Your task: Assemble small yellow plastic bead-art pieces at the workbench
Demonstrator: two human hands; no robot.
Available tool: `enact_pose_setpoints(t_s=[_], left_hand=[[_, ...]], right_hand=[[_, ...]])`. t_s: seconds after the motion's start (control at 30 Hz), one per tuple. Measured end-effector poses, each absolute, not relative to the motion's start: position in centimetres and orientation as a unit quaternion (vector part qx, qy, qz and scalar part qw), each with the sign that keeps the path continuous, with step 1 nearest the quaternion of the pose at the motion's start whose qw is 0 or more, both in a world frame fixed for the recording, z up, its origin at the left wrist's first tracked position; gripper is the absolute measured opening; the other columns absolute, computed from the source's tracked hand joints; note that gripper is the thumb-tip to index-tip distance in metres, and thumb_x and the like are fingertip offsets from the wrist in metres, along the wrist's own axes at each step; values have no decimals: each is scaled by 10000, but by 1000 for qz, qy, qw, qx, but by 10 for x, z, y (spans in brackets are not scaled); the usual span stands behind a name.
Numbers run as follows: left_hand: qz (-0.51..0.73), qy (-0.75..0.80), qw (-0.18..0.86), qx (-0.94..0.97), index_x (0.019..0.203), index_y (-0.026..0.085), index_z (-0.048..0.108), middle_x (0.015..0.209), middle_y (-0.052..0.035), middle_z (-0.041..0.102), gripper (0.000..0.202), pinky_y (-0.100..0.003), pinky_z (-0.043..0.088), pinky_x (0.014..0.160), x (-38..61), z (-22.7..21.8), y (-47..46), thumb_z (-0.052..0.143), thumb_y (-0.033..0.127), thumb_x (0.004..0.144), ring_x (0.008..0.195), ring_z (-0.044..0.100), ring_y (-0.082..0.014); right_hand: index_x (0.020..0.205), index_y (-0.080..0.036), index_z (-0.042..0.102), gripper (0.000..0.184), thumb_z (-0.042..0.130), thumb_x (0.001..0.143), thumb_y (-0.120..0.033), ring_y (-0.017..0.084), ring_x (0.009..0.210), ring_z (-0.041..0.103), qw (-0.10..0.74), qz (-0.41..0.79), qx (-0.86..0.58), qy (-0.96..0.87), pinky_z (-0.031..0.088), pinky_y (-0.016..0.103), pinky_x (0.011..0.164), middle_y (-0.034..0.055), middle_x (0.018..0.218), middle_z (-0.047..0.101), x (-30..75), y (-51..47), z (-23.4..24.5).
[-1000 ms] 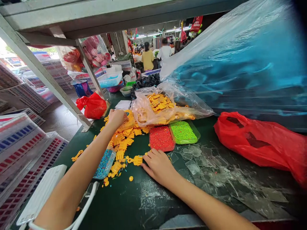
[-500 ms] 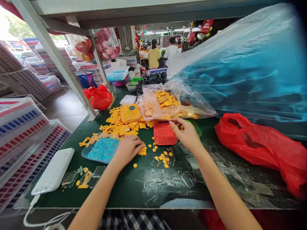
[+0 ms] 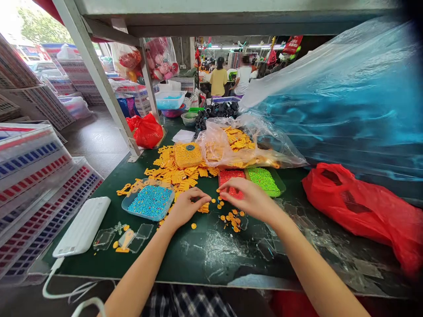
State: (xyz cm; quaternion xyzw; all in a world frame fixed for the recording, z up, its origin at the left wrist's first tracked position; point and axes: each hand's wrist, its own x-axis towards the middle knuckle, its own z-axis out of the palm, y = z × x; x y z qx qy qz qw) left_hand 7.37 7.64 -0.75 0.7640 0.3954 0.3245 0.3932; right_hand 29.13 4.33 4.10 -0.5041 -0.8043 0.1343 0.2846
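Yellow pieces (image 3: 231,219) beside left hand (image 3: 185,207), right hand (image 3: 253,200), palm-down

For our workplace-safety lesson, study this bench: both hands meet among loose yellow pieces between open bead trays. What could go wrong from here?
1. The right hand hovers over the red bead tray; a nudge might spill beads across the green table.
2. The left hand sits beside the blue bead tray, so a sweep could mix colours.
3. The yellow discs lie scattered by the hands and could roll off the edge.
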Motion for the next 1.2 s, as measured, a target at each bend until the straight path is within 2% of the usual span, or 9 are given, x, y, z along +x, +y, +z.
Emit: enact_pose_setpoints(t_s=[0.17,0.3,0.5,0.7,0.9,1.2], left_hand=[[366,361,552,656,684,161,696,704,-4,593,446,-266,405,684,74,0,71,666,602,747,692,505,-138],[369,356,600,614,630,154,691,679,0,560,499,-263,396,679,75,1,69,719,650,663,672,470,-128],[351,350,647,580,581,162,709,649,0,525,501,-273,372,668,77,-1,68,771,659,591,660,437,-125],[327,366,662,566,567,179,730,655,-6,544,468,-269,362,645,78,-3,69,810,640,539,650,441,-124],[301,382,642,593,560,200,746,632,-3,551,378,-256,357,617,76,2,69,823,571,563,632,447,-118],[248,410,593,647,595,202,750,651,-23,618,303,-262,377,605,77,-1,71,764,502,634,652,489,-142]], right_hand=[[936,-193,671,143,608,904,-317,170,869,607,323,109,-408,-847,480,298,760,50,918,678,265,39,37],[911,-187,685,235,534,949,-364,158,811,600,380,91,-379,-839,484,285,714,54,862,677,262,40,28],[928,-193,707,223,538,949,-337,154,794,600,424,73,-361,-827,500,286,701,54,839,696,262,33,21],[909,-219,726,219,540,949,-328,151,801,587,404,74,-378,-829,495,289,712,47,845,687,265,28,19],[893,-209,708,241,500,969,-303,149,795,556,392,56,-368,-841,463,274,695,49,875,673,268,27,18],[895,-196,659,268,433,996,-301,136,798,547,256,56,-394,-881,419,248,663,50,910,592,276,29,22]])
